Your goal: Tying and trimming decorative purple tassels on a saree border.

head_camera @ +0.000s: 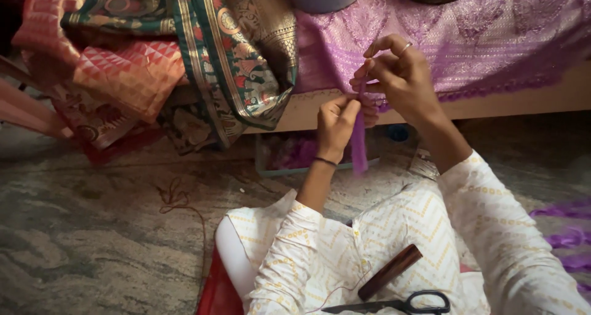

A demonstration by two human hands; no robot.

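Pinching a purple thread tassel between both hands, raised in front of a wooden bed edge.

Left hand is clenched round the tassel's top, wrist bent, a dark band on it; right hand arches just above, fingertips gripping the upper end, ring on one finger. The tassel's tail hangs free below the left hand. Nearer the body, black scissors and a brown wooden stick lie on the lap. Folded brocade fabrics pile well left. Fingertips overlap, so the exact grip is hard to make out.
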